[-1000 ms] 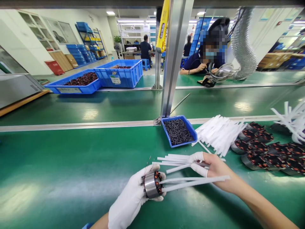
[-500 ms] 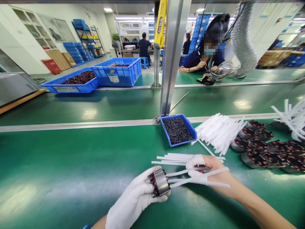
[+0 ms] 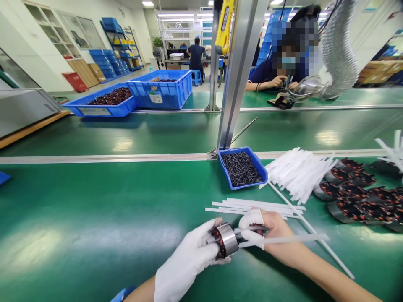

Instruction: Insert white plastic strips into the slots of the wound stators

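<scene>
My left hand, in a white glove, is closed around a motor stator, a steel ring with copper windings and dark insulation. The stator lies on its side above the green bench. At its right face my right hand, with white coverings on its fingertips, pinches white strips that run into the stator. One long strip sticks out to the right across that hand. Short pale ends show on the stator's left side, near my left fingers. Several loose white strips lie just behind my hands.
A blue tray of small black tubes stands by the metal post. To its right lie a pile of white strips and several more stators. Blue bins stand far left. Across the bench, a person works beside a silver duct.
My right hand has moved up close to the stator, and the strips now stick out less between them. A long strip now lies diagonally under my right forearm. The view has shifted slightly.
</scene>
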Available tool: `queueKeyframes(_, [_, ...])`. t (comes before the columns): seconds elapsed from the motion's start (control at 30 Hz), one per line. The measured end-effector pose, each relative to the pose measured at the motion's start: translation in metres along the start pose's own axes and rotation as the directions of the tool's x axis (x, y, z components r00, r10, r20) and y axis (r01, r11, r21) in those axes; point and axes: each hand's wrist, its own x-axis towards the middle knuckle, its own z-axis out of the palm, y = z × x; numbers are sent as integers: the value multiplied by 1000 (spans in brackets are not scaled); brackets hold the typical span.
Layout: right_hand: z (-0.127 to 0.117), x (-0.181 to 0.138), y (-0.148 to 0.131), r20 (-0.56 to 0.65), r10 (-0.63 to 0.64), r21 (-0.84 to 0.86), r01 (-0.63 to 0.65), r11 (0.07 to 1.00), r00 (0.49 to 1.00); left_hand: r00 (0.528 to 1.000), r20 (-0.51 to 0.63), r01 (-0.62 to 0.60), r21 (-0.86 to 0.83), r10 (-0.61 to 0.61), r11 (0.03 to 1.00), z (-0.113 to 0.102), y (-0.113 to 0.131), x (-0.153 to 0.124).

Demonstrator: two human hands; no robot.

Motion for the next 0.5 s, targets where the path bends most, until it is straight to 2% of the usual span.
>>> queueKeyframes(0.27, [2, -1, -4, -4, -52, -31, 52, 998, 999, 999, -34, -36, 86, 39, 996, 1, -3, 0])
queueKeyframes(0.5, [6, -3, 1, -22, -172, -33, 171, 985, 985, 985, -130, -75, 289, 116, 955, 2, 0, 0])
